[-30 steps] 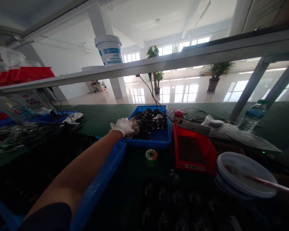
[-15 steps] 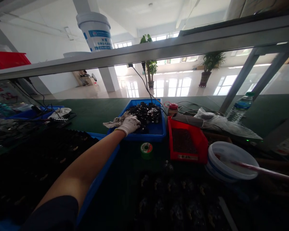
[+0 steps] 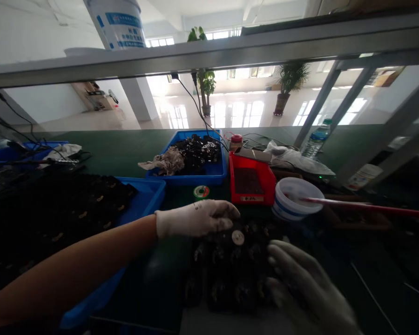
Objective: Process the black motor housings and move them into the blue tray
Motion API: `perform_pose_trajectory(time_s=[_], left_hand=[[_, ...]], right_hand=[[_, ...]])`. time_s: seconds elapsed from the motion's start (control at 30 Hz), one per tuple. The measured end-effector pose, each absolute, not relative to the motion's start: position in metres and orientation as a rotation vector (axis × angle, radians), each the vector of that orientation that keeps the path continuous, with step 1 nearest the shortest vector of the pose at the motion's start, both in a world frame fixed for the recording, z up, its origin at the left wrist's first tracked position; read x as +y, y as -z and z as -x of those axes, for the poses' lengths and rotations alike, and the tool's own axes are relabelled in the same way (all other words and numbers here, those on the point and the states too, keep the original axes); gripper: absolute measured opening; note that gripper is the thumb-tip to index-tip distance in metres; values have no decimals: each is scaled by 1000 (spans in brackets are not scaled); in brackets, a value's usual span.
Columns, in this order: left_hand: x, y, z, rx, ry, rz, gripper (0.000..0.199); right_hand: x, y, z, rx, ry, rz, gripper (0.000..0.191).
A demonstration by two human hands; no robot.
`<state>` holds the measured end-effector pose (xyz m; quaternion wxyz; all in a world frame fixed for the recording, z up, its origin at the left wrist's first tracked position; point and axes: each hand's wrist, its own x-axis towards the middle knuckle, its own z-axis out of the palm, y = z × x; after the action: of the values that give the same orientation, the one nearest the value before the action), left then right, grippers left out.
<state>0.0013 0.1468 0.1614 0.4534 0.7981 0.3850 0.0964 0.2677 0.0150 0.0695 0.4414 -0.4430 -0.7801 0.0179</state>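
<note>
My left hand (image 3: 202, 217), in a white knit glove, reaches over rows of small black parts (image 3: 242, 291) on the bench. Its fingers bend down round a dark, poorly lit black part with a round silver disc (image 3: 238, 237), just below the fingertips. To the right of the rows, my gloved right hand (image 3: 307, 284) is smeared by motion, its fingers stretched out and thumb apart, holding nothing visible. Beyond them stands a blue tray (image 3: 212, 179) with a heap of black and silver parts (image 3: 195, 153) and a crumpled dirty glove or rag (image 3: 167, 161).
A tape roll (image 3: 201, 191) lies behind my left hand. The red bin (image 3: 253, 200) and the white tub (image 3: 289, 211) with a red-handled stick stand to its right. At left is a big blue tray (image 3: 150, 186) of black pieces. A shelf beam (image 3: 209, 53) crosses above.
My left hand has come out of the far blue tray and back toward the rows of black parts. My right hand has entered the view at lower right. The camera view has shifted.
</note>
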Motion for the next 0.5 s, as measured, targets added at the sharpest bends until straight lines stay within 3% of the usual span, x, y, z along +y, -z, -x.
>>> perform_pose_trajectory(time_s=[0.13,0.2,0.4,0.5], left_hand=[[83,-140,-13,845,-51,-1965,44],[59,-126,-8,821,-40,-1953,44],[49,-103,17,831,-225,-1975,39],[71,-104,25,968,-373,-2038,45]], right_hand=[[-8,-69,-217,-2278,-585,972,22],[-24,-61,-205,-2289,-657,1011,20],[-53,-47,-246,-2083,-228,1284,20],[-42,-47,-276,-2022,286,1423,24]])
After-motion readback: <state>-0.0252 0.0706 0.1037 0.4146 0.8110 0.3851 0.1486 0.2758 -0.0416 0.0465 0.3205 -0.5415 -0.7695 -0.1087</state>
